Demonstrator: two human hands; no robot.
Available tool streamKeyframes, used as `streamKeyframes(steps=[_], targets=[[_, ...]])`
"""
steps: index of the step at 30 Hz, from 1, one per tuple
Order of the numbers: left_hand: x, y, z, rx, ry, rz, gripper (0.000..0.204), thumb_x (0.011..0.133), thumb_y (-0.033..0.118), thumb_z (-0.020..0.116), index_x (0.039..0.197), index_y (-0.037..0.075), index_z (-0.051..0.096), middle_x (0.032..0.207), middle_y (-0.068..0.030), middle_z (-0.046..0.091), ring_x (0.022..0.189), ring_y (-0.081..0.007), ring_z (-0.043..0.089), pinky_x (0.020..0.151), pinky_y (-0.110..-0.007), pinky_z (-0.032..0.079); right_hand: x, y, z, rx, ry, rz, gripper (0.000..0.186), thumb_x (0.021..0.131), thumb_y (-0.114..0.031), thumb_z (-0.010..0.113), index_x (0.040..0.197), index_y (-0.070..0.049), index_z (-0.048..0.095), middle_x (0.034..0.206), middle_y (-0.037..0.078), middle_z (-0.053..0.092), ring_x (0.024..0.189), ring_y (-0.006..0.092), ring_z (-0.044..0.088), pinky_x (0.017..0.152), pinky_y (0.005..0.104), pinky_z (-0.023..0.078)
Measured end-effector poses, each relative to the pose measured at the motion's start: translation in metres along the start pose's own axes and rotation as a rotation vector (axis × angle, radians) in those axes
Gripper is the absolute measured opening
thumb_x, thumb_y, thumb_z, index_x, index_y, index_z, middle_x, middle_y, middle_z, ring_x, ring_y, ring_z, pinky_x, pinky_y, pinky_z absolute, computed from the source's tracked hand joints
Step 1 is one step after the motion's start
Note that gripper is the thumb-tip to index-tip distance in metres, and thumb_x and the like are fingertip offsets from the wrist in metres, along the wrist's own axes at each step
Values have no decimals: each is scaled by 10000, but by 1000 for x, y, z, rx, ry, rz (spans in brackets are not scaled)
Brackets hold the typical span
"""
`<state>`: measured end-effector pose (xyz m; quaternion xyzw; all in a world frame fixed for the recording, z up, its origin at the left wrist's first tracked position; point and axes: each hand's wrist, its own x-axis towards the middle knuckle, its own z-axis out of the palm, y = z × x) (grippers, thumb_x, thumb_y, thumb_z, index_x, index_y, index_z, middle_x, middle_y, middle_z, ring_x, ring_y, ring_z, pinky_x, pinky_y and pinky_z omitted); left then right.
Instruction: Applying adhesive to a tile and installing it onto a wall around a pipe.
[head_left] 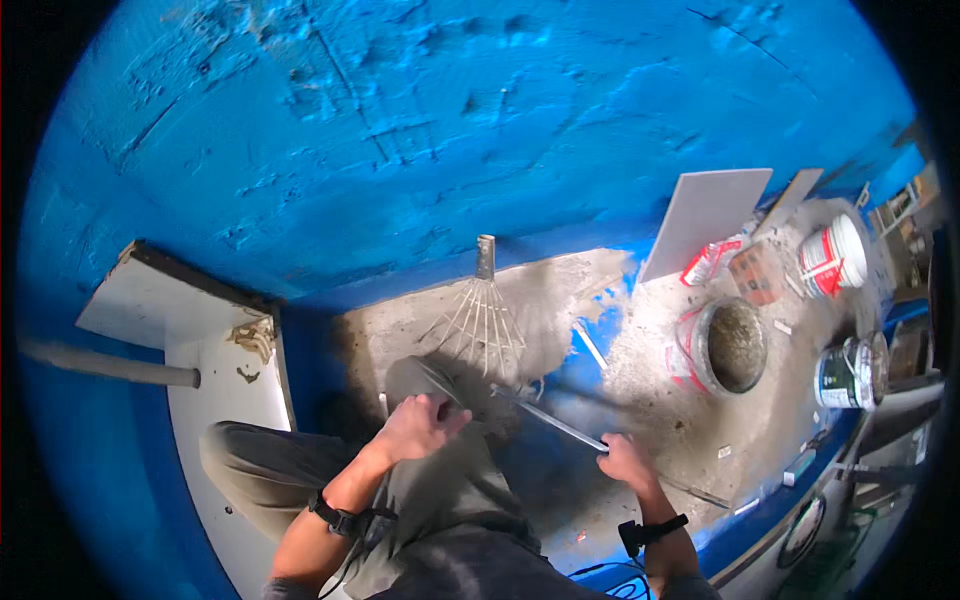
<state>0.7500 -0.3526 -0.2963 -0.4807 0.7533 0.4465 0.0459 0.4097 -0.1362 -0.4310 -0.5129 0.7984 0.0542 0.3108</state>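
My right hand [628,460] is closed round a thin, pale metal rod [553,422]. The rod slants from near my knee, through the fist, down toward the lower right. Over my grey trouser leg, my left hand [425,427] has its fingers curled in. A narrow light strip [440,382] shows just beyond those fingers; whether they grip it is unclear. Past my knee a metal fan rake head [480,318] leans against the blue wall, its socket up and its tines spread on the floor. It has no handle in it.
A bucket of grey mix [735,345] stands to the right. Behind it are a grey board [705,220], a perforated brick [755,275] and a white-and-red bucket [835,255]. A dark-labelled bucket [850,375] is farther right. A white panel [220,350] with a pipe [110,362] is at left.
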Motion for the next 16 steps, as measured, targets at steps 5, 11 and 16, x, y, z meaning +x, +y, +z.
streamKeyframes(steps=[5,11,16], targets=[[11,-2,41,-80,-137,49,560,964,525,613,899,-26,683,739,-169,696,729,-263,693,702,-405,522,-6,39,-18,204,-261,-225,243,779,-217,662,856,8,613,793,247,628,736,366,632,669,460,477],[8,38,34,-237,-378,-20,606,937,540,657,1072,-51,640,841,-150,724,780,-239,698,737,-348,546,-49,-25,-108,71,159,-185,177,813,-162,641,912,-24,592,896,209,645,791,424,647,708,499,518],[7,50,17,-1273,-286,298,932,890,451,749,1496,-70,269,1188,-249,659,1106,-373,673,884,-380,577,-39,-121,-123,-124,561,-414,240,815,-130,654,1042,-96,582,999,176,600,989,383,642,750,463,552]])
